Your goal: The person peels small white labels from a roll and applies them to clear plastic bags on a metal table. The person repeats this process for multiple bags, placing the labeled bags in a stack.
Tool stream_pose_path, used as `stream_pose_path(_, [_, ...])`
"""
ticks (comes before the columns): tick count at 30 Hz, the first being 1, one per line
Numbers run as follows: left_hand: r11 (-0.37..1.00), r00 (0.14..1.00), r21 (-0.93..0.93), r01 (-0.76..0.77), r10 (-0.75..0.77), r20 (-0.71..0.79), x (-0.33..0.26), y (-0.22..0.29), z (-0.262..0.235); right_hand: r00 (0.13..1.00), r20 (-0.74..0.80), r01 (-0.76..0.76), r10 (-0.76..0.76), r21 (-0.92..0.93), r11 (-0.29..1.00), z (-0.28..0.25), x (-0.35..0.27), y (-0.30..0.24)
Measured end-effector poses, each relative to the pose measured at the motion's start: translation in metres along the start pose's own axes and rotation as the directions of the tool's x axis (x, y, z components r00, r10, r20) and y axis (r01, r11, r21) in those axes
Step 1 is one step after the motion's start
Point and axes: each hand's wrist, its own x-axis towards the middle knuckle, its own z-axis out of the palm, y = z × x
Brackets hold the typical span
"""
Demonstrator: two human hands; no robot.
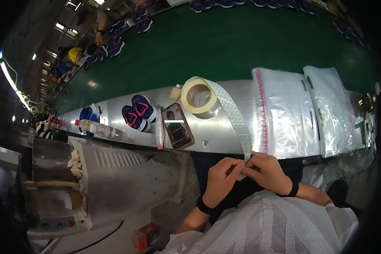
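Observation:
A roll of pale sticker labels (184,98) stands on the metal ledge, and its unwound strip (232,113) curves over the ledge's edge down to my hands. My left hand (221,177) is closed, its thumb and fingertips pinching at the strip's free end. My right hand (267,172) pinches there too, its fingertips touching those of the left. A small whitish piece shows just under the fingertips; its exact shape is hidden. Right of the strip lie two stacks of clear plastic bags (285,112), the nearer one with a pink-red edge.
Left of the roll lie a phone (178,126), a pair of navy and pink shoes (139,112) and a clear bottle (103,129). Beyond the ledge runs a wide green belt (207,46) with more shoes along its far side. A metal machine (127,178) stands at lower left. Other people work at far left.

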Motion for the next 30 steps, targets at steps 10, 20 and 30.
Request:
stream_pose_path(10, [0.954,0.953,-0.062,-0.292,0.285,-0.099,0.043,0.012,0.006,0.854,0.472,-0.188,0.22,-0.114,0.975,-0.047,-0.017,-0.013])
stream_pose_path(20, [0.492,0.933,-0.811,0.316,-0.007,0.36,0.101,-0.03,0.079,0.875,-0.447,-0.16,-0.185,-0.628,0.761,-0.057,0.016,0.058])
stream_pose_path(30, [0.794,0.9,-0.469,0.385,-0.21,0.383,0.109,-0.007,0.073,0.832,-0.554,-0.112,0.036,-0.103,0.988,-0.069,0.0,0.079])
